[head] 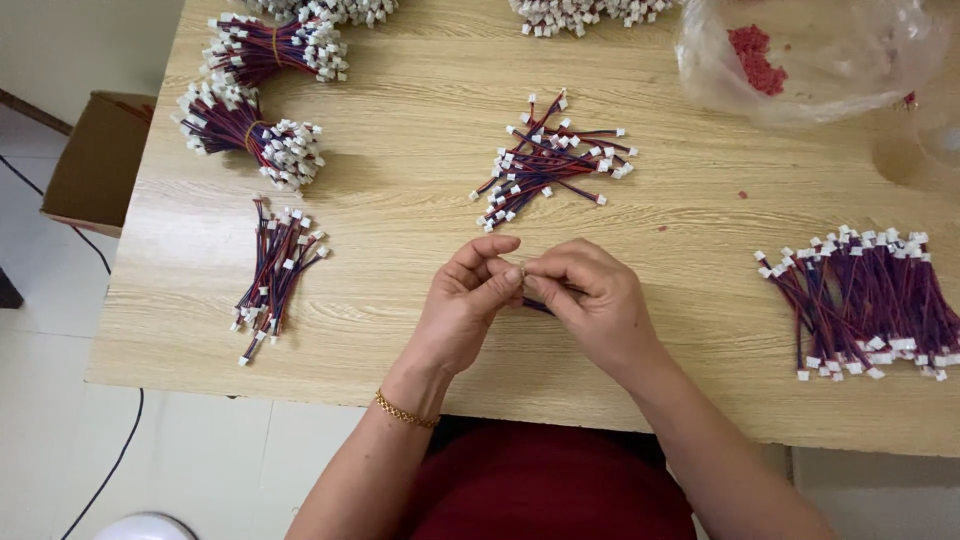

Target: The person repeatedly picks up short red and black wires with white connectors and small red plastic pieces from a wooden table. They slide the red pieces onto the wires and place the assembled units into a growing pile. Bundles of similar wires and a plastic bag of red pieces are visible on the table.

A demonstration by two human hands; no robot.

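- While our left hand (462, 305) and right hand (590, 300) meet above the table (400, 330), both sets of fingers (497, 270) pinch one short wire lead (537, 306).
- We judge it light, limp and small; hold it by the hard white plug end.

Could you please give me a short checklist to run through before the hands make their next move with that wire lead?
1. Both hands on the lead: left hand and right hand pinch one wire lead between them. Ok.
2. Connector end seated: hidden by the fingertips. Cannot tell.
3. Loose pile lies beyond the hands on the table. Ok.
4. Large pile to the right lies apart from the loose pile. Ok.
5. Small pile to the left lies near the table edge, none overhanging. Ok.
6. Plastic bag of red pieces: opening not visible. Cannot tell.
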